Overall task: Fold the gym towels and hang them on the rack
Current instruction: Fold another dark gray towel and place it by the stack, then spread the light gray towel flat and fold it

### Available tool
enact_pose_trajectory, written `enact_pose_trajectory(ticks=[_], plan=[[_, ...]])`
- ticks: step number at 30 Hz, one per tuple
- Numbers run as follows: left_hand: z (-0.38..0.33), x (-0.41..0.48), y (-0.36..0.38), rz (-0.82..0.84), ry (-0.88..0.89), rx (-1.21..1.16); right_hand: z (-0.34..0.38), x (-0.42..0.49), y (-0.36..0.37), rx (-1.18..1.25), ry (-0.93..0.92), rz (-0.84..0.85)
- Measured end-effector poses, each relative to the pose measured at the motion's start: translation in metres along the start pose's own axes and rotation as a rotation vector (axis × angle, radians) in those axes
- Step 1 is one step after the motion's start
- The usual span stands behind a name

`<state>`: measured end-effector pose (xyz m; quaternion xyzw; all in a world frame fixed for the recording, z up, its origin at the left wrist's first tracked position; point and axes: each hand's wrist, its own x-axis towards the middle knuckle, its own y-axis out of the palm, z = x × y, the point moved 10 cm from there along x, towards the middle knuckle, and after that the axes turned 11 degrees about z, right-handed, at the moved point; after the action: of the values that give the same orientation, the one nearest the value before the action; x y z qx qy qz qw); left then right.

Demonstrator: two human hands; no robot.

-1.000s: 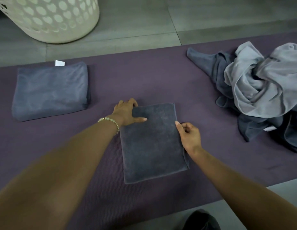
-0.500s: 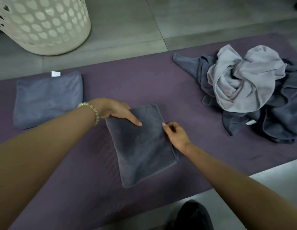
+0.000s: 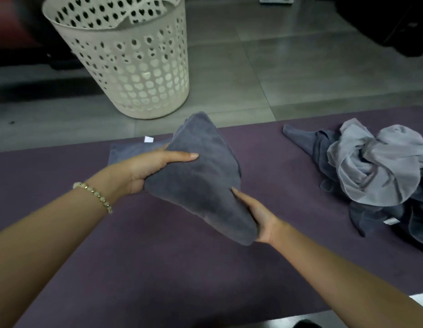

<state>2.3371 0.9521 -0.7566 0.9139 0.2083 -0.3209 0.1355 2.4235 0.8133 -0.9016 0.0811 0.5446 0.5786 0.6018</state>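
Note:
A folded dark grey towel (image 3: 205, 176) is lifted off the purple mat (image 3: 158, 268), tilted with one corner pointing away from me. My left hand (image 3: 153, 169) grips its left edge, thumb on top and fingers underneath. My right hand (image 3: 255, 214) holds its lower right edge from below, thumb along the side. Behind my left hand lies another folded blue-grey towel (image 3: 132, 150) with a white tag, mostly hidden. A crumpled pile of unfolded towels (image 3: 376, 171), light grey over dark grey, sits on the mat at the right.
A cream perforated laundry basket (image 3: 134, 74) stands on the grey tiled floor (image 3: 276, 74) just beyond the mat. Dark furniture shapes line the far edge at top left and top right. No rack is visible.
The folded towel lay flat on the mat under both hands; now both hands have lifted it clear. My view has tipped up, showing more of the basket.

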Motion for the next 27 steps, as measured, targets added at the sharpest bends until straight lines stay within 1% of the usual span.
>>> enact_pose_trajectory(ticks=[2,4,8,12,15,19,21,23,24,25,27], plan=[[0.015,-0.012,-0.035,-0.07,-0.019,-0.03,0.01,0.007,0.015,-0.104,-0.003,-0.03],[0.04,-0.022,-0.071,-0.136,-0.064,-0.095,0.025,0.018,0.028,-0.256,-0.046,-0.055],[0.102,-0.034,-0.123,-0.168,-0.133,-0.296,0.049,0.045,0.058,-0.498,-0.108,-0.085],[0.138,-0.029,-0.165,-0.212,-0.084,-0.265,0.063,0.082,0.085,-0.697,-0.104,-0.113],[0.134,-0.022,-0.203,-0.255,0.013,-0.224,0.083,0.116,0.106,-0.829,-0.197,-0.157],[0.105,-0.016,-0.261,-0.372,0.165,-0.093,0.115,0.161,0.133,-0.875,-0.378,-0.194],[0.092,-0.013,-0.288,-0.489,0.228,0.007,0.127,0.179,0.138,-0.873,-0.459,-0.221],[0.098,-0.01,-0.311,-0.623,0.222,0.065,0.128,0.199,0.126,-0.859,-0.491,-0.28],[0.111,-0.007,-0.317,-0.667,0.182,0.057,0.123,0.208,0.112,-0.84,-0.478,-0.335],[0.13,-0.002,-0.319,-0.691,0.133,0.04,0.113,0.218,0.093,-0.813,-0.427,-0.397],[0.168,0.01,-0.311,-0.681,0.047,0.077,0.078,0.233,0.056,-0.748,-0.24,-0.48]])
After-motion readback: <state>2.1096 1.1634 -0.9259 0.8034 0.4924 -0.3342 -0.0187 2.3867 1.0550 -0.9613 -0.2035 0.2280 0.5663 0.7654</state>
